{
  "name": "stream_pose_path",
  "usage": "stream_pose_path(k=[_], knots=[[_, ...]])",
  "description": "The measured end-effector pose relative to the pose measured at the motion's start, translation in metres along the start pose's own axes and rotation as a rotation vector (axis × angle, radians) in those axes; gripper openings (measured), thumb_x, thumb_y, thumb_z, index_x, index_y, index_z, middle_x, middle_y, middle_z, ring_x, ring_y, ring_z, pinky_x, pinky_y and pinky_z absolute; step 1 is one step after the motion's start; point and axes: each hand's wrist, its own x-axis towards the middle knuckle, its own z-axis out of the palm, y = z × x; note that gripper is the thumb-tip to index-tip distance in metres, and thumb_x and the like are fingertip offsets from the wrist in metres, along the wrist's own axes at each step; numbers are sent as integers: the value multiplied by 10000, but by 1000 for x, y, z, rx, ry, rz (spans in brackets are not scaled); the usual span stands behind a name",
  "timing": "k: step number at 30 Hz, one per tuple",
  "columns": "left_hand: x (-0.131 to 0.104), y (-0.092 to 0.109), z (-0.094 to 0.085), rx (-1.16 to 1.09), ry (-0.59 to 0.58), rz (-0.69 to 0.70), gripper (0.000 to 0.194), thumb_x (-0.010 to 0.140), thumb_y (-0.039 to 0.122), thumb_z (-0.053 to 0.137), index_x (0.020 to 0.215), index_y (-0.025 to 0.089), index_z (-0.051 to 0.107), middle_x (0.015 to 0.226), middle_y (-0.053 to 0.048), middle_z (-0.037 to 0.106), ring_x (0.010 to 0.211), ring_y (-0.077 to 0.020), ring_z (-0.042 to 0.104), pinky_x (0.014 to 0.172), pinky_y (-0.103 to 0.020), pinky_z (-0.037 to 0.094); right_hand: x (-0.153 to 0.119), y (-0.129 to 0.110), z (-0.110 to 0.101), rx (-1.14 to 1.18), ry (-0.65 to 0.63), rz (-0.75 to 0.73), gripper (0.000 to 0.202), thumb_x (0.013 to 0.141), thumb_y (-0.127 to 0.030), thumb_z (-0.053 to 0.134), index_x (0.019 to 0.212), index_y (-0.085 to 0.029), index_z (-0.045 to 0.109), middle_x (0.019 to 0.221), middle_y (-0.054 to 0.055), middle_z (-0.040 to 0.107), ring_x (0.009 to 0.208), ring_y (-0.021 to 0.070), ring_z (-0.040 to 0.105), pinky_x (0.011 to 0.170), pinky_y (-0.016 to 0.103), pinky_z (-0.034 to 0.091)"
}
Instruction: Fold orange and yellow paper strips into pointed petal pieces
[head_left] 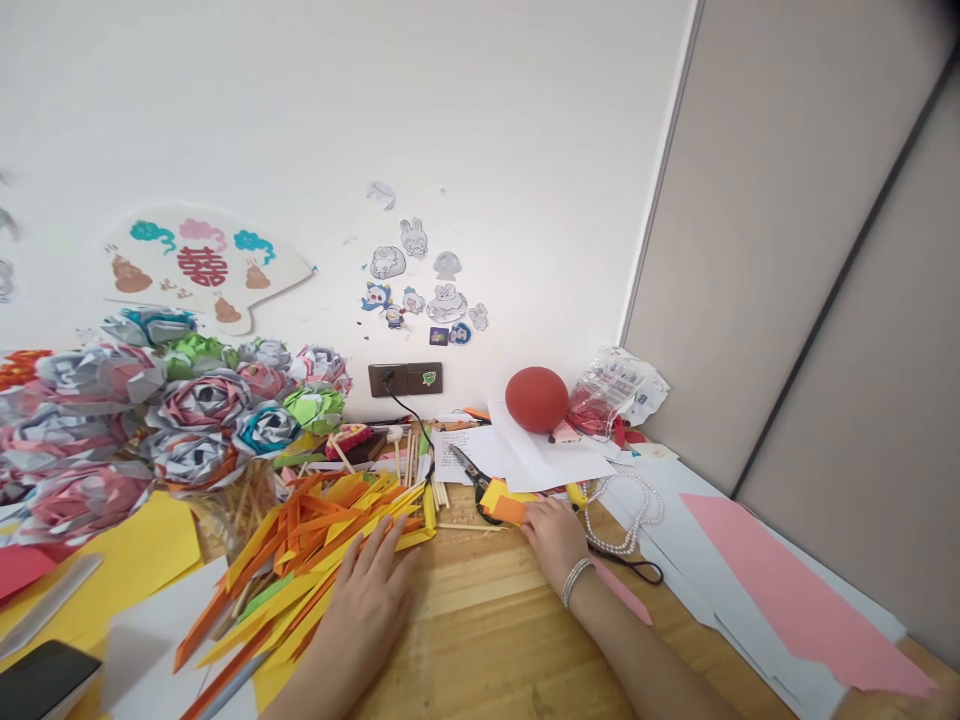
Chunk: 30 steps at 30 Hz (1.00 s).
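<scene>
My left hand (375, 590) lies with its fingers stretched out on the right edge of a heap of folded paper strips (300, 540), yellow and orange. Nothing shows in its grasp. My right hand (553, 540), with a beaded bracelet (576, 580) at the wrist, has its fingers closed at the edge of a small orange paper piece (510, 509). Yellow paper (498, 490) lies right behind that piece. Black-handled scissors (472, 470) lie partly under these papers, blades pointing back left. The fingertips of my right hand are partly hidden.
Folded paper flowers (202, 405) crowd the left side. A phone (45, 680) lies front left. A red balloon (536, 399) and a plastic bag (619, 390) are at the back. Pearl strings (626, 510) and pink paper (802, 590) lie right. A cord runs from a wall socket (405, 379).
</scene>
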Motion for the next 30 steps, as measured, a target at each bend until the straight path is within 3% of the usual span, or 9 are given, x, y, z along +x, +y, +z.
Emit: stream_pose_path(k=[6, 10, 14, 21, 25, 30], knots=[[3, 19, -12, -125, 45, 147, 258, 845, 188, 453, 1037, 233, 620, 1294, -121, 532, 1176, -309, 494, 920, -500, 442, -4, -10, -11, 72, 80, -54, 222, 868, -82, 463, 766, -176, 636, 849, 64, 677, 832, 215, 564, 784, 335, 401], [9, 45, -34, -205, 71, 304, 242, 905, 192, 412, 1063, 224, 593, 1186, -71, 625, 1050, -218, 596, 879, -361, 506, -16, -30, -18, 249, 146, -270, 189, 889, -131, 456, 804, -176, 619, 856, 59, 668, 816, 192, 559, 757, 319, 406], [9, 67, -44, -333, 61, 444, 263, 928, 150, 363, 1044, 192, 595, 1015, -47, 690, 959, -187, 626, 887, -314, 500, -28, -50, -18, 439, 7, -418, 124, 826, -133, 533, 745, -187, 608, 788, 24, 667, 760, 170, 555, 711, 289, 412], [1, 78, -39, -328, 113, 440, 264, 912, 100, 357, 896, 180, 609, 860, -70, 682, 820, -190, 634, 753, -322, 537, -35, -59, -13, 652, -262, -121, 138, 692, -50, 633, 646, -179, 648, 883, 8, 659, 840, 146, 588, 766, 242, 417], [-2, 75, -39, -293, 30, 349, 235, 881, 102, 385, 964, 159, 598, 839, -80, 671, 825, -207, 628, 737, -329, 537, -34, -59, -12, 606, -275, -26, 127, 702, -65, 650, 653, -179, 677, 891, 28, 637, 894, 170, 571, 798, 266, 410], [-9, 74, -27, -141, -47, 266, 221, 786, 73, 479, 950, 133, 614, 989, -110, 679, 938, -278, 626, 766, -384, 544, -30, -60, -7, 570, -284, -25, 131, 728, -46, 632, 708, -166, 680, 822, 29, 633, 810, 156, 576, 748, 254, 415]])
